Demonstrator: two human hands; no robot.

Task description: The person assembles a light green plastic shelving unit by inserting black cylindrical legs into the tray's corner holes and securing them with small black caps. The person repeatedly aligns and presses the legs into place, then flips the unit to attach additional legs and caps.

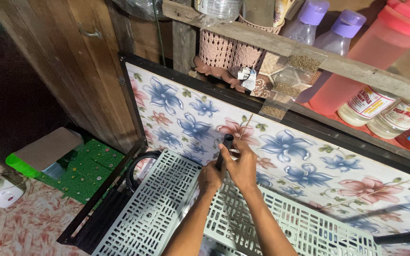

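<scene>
Both my hands meet at a short black tube (227, 141) that stands upright at the back edge of a pale grey slotted plastic shelf panel (160, 204). My right hand (241, 166) wraps the tube from the right, fingers near its top. My left hand (210, 178) grips lower down, just left of it. A second slotted panel (309, 227) lies to the right under my forearms. Behind the tube is a board printed with blue and pink flowers (304, 161).
A wooden ledge (309, 52) above holds pink and clear bottles (380, 52), purple-capped bottles and a pink lattice basket (224, 50). Wooden planks stand at left. A green mat (86, 170) with cardboard, a white power strip (3, 192) and a black tube (404, 236) at right lie nearby.
</scene>
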